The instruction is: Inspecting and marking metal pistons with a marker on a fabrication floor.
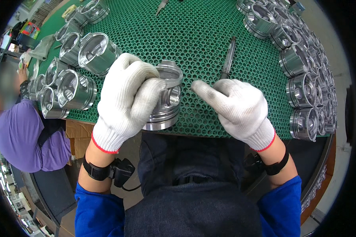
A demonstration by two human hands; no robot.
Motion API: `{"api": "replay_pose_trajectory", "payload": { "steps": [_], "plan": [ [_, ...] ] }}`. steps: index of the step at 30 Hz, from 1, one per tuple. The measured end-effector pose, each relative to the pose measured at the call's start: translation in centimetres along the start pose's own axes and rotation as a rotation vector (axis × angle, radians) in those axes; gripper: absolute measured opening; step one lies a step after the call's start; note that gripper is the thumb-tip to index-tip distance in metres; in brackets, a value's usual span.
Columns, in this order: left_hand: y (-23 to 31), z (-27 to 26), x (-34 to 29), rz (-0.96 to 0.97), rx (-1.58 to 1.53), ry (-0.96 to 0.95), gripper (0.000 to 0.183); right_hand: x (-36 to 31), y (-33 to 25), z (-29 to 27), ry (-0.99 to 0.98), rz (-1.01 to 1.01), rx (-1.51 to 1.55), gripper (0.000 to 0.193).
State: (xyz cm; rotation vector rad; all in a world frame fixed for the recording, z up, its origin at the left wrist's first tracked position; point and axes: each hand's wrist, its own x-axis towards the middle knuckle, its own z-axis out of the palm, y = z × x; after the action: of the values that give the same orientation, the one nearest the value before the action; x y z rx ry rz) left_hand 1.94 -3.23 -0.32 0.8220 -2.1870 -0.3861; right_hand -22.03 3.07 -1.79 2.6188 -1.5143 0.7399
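Note:
My left hand, in a white knit glove, is closed on the side and upper rim of a shiny metal piston. The piston stands upright near the table's front edge, its open skirt end up and its ring grooves low down. To its right, my right hand, gloved too, has curled fingers, while one smudged digit reaches out toward the piston without touching it. A slim pointed metal tool juts away from the curled fingers; its near end is hidden by the glove.
Green honeycomb matting covers the table. Several pistons stand at the left, and a dense group of pistons lines the right edge. A knife-like blade lies at the far side. A person in purple sits at left.

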Motion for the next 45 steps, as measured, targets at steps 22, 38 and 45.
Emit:
{"api": "replay_pose_trajectory", "payload": {
  "steps": [22, 38, 45],
  "plan": [
    [3.7, 0.0, -5.6, 0.106, 0.297, 0.024, 0.045, -4.2, 0.3, -2.7, 0.264, 0.926, 1.953, 0.069],
    [0.4, 0.0, -0.8, 0.136, 0.118, -0.096, 0.014, 0.5, 1.0, 0.1, 0.004, -0.125, -0.068, 0.039],
    [2.3, 1.0, -3.9, 0.193, 0.208, -0.119, 0.029, -0.5, 0.8, -0.3, -0.146, -0.081, -0.133, 0.030]
  ]
}}
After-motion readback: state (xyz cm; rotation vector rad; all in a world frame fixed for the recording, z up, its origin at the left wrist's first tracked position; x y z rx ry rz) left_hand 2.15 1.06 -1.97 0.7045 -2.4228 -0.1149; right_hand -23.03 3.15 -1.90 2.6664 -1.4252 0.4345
